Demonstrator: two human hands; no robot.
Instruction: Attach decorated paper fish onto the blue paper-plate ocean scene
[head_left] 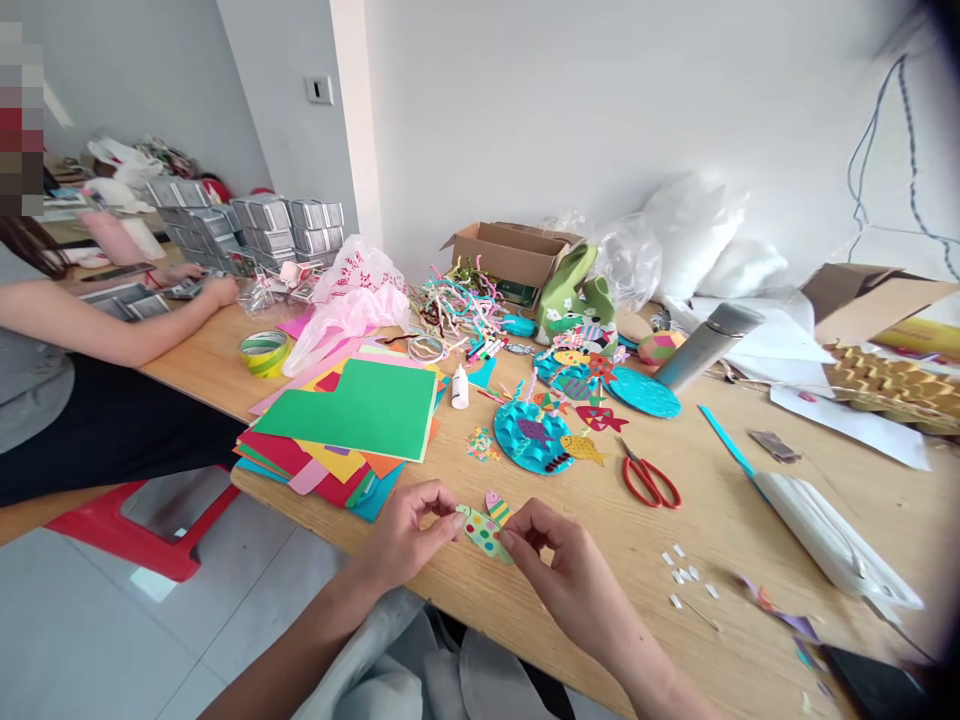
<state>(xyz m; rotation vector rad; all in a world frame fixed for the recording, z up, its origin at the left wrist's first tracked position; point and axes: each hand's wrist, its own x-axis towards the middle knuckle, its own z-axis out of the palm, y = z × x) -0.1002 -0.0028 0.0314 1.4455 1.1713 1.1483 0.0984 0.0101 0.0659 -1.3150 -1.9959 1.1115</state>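
Note:
Between my two hands, near the table's front edge, is a light green paper fish (484,532) with coloured dots. My left hand (420,530) pinches its left end, and my right hand (551,555) pinches its right end. Just behind it lies a striped fish (496,507) with a pink head. Beyond my hands, a round blue piece (510,455) carries several paper fish, among them a yellow fish (583,449). Red-handled scissors (649,478) lie to the right of it. A small white glue bottle (460,388) stands behind the coloured paper.
Coloured paper sheets (352,405) are stacked at left, with yellow tape (265,352) behind. Pipe cleaners (457,310), a silver flask (709,345) and a white power strip (829,535) lie around. Another person's arm (142,320) rests at far left.

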